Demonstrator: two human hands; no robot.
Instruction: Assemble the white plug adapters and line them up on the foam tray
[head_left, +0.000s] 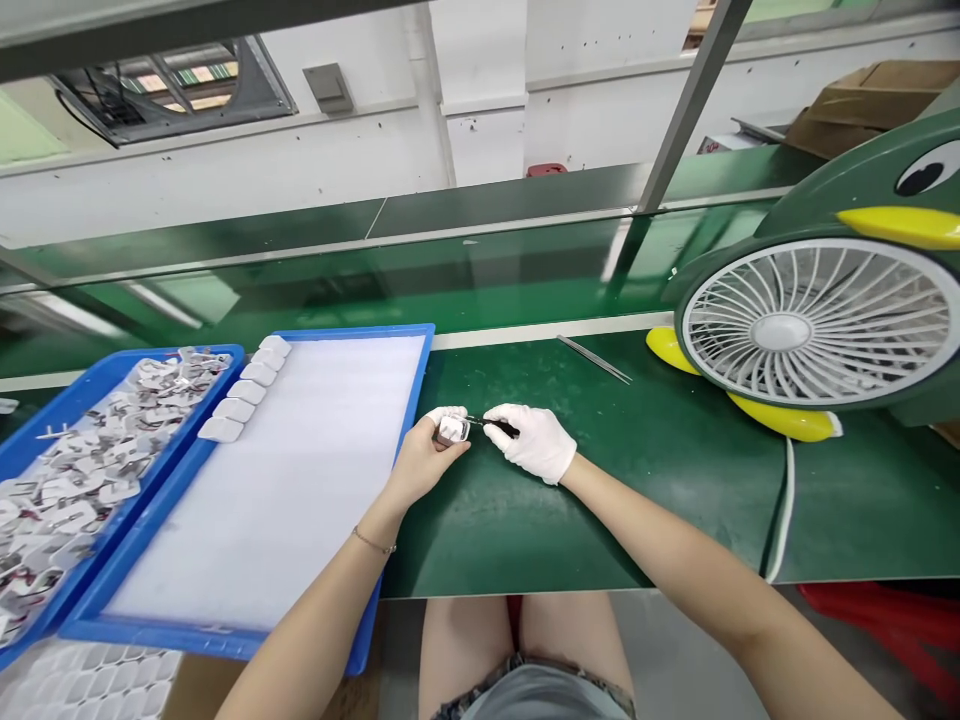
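My left hand (429,455) is closed on a small white plastic casing (452,430), its open side turned up; small parts inside are too fine to make out. White covering shows on that hand's fingertips. In a white glove, my right hand (536,440) pinches a slim black tool (504,427) with a thin pointed end, which looks like tweezers. Its tip reaches the casing's edge from the right. Both hands are over the green table (517,540). Beyond them lies a pair of metal tweezers (595,360).
A blue tray (429,365) with a white liner stands to the left, several white casings (244,390) lined along its left edge. Left of it, another blue tray (236,357) holds a heap of white parts with wires (105,450). A green fan (780,330) and its cable (784,510) occupy the right side.
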